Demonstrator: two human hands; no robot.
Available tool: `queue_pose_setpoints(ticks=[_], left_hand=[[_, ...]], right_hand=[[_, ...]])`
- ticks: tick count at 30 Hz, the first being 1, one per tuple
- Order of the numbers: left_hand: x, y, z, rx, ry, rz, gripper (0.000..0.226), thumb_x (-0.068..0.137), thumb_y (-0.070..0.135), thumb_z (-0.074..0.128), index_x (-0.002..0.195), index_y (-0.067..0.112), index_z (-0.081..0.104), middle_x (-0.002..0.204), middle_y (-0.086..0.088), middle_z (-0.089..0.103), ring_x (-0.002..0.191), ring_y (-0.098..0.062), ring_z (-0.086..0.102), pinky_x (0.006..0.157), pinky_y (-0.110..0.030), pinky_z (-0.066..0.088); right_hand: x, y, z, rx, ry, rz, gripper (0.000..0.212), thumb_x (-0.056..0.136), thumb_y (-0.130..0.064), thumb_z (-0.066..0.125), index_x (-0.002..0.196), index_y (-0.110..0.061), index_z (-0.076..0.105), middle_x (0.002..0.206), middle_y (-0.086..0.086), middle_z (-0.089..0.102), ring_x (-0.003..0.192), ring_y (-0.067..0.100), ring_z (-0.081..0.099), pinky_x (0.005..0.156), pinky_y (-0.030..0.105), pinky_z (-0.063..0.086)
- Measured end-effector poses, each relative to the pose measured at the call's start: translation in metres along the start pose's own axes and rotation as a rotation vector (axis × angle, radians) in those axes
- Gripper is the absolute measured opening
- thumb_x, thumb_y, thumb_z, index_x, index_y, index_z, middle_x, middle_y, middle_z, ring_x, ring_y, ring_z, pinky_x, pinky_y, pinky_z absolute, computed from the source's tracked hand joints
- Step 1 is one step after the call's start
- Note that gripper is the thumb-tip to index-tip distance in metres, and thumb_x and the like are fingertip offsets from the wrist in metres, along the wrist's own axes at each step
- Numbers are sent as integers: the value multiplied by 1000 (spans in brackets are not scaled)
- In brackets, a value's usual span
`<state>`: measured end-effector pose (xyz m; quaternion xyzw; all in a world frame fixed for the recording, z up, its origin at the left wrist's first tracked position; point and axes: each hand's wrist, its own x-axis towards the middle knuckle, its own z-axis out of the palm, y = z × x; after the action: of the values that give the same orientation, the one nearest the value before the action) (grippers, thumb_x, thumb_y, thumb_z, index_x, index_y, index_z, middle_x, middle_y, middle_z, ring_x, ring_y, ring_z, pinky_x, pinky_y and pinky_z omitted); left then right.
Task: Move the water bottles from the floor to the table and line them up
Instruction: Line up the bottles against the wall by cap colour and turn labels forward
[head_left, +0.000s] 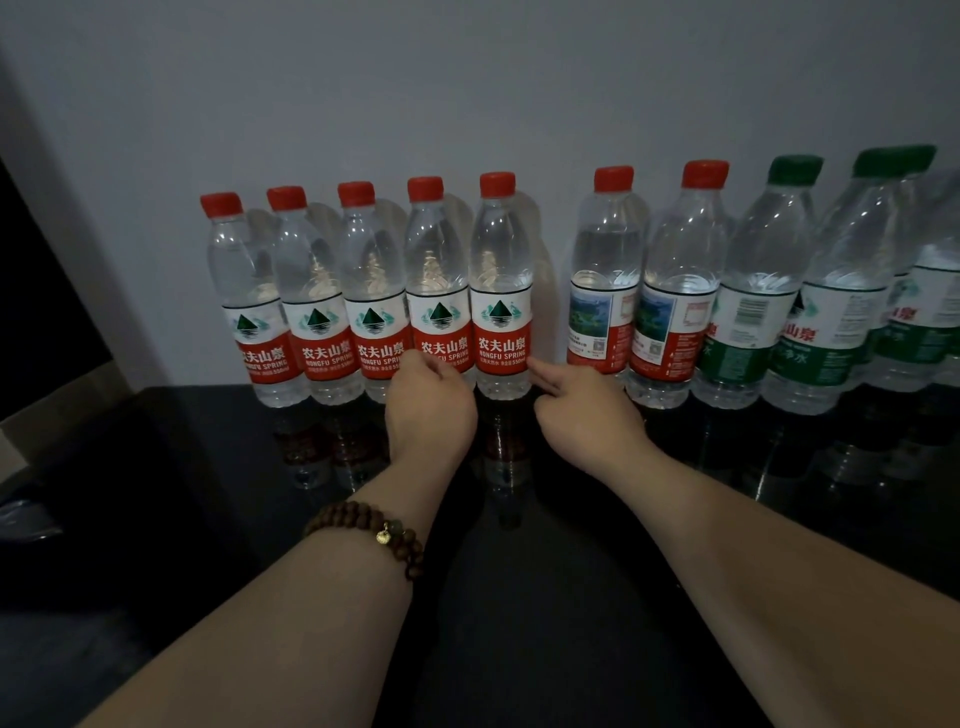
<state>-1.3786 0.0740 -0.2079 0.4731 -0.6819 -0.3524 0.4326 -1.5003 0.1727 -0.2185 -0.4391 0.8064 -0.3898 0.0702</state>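
Observation:
Several water bottles stand upright in a row along the wall on the dark glossy table. On the left is a tight group of red-capped, red-labelled bottles. After a gap come two more red-capped bottles, then green-capped, green-labelled ones at the right. My left hand, fingers curled, rests low against the fourth bottle. My right hand points a finger at the base of the fifth bottle, just touching its right side. Neither hand grips a bottle.
A plain grey wall rises right behind the row. The table's left edge falls away to a dark area with a pale box-like surface. A bead bracelet is on my left wrist.

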Motion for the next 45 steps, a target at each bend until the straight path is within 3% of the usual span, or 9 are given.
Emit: queue_pose_setpoints(ticks=[5, 11, 18, 21, 24, 28, 34, 41, 45], left_hand=[[-2, -3, 1, 5, 6, 110, 31, 104, 35, 48, 78, 20, 55, 76, 3, 62, 67, -10, 57, 52, -26, 36], [-19, 11, 13, -75, -316, 241, 25, 104, 33, 52, 85, 26, 68, 76, 4, 72, 61, -7, 65, 58, -31, 52], [-42, 39, 31, -217, -566, -115, 26, 97, 3, 52, 119, 14, 62, 102, -7, 72, 52, -18, 69, 44, -24, 46], [-53, 38, 40, -150, -562, -52, 36, 88, -2, 50, 119, 9, 66, 106, -17, 73, 86, -38, 74, 70, -39, 59], [-59, 30, 39, -15, -495, 113, 51, 85, -4, 53, 132, 13, 61, 115, -6, 72, 101, -34, 72, 94, -48, 58], [-54, 23, 36, -74, -518, 128, 51, 87, -3, 56, 129, 25, 61, 104, 21, 64, 76, -15, 74, 63, -29, 60], [-56, 35, 42, -88, -516, -33, 43, 86, -10, 50, 119, 14, 61, 108, 4, 65, 46, -11, 64, 43, -22, 48], [-61, 42, 47, 43, -476, 38, 74, 62, 17, 46, 134, 22, 64, 122, 1, 72, 110, -25, 68, 97, -46, 56], [-57, 42, 51, -70, -385, 46, 67, 70, 9, 51, 135, 23, 61, 121, 7, 68, 102, -35, 71, 89, -53, 60]], right_hand=[[-2, 1, -2, 236, 410, 12, 32, 90, -15, 54, 107, -28, 79, 103, -7, 78, 86, 14, 71, 75, 33, 60], [-13, -4, -12, 289, 680, 64, 22, 92, -16, 59, 88, -36, 65, 94, -13, 71, 92, 14, 67, 75, 33, 55], [-26, -9, -33, 372, 602, 212, 35, 85, -6, 57, 99, -27, 81, 103, -4, 78, 101, 21, 70, 90, 30, 55], [-26, -8, -44, 321, 496, 148, 37, 79, -5, 57, 94, -26, 84, 97, -5, 80, 94, 15, 71, 86, 22, 51], [-35, 8, -51, 263, 440, 89, 35, 83, -4, 57, 94, -26, 83, 97, -7, 79, 94, 12, 70, 89, 24, 54], [-33, 31, -54, 235, 435, 64, 34, 88, -4, 61, 104, -24, 82, 105, -3, 79, 101, 17, 71, 93, 32, 57], [-28, 34, -53, 242, 383, 71, 46, 83, -1, 56, 118, -21, 78, 108, -4, 79, 103, 13, 72, 97, 36, 58], [-24, 32, -49, 275, 325, 111, 50, 83, -8, 54, 129, -20, 73, 124, 5, 74, 93, 39, 74, 84, 51, 63], [-24, 34, -47, 256, 293, 120, 56, 80, -8, 52, 133, -17, 69, 129, 7, 71, 86, 42, 74, 79, 51, 64]])
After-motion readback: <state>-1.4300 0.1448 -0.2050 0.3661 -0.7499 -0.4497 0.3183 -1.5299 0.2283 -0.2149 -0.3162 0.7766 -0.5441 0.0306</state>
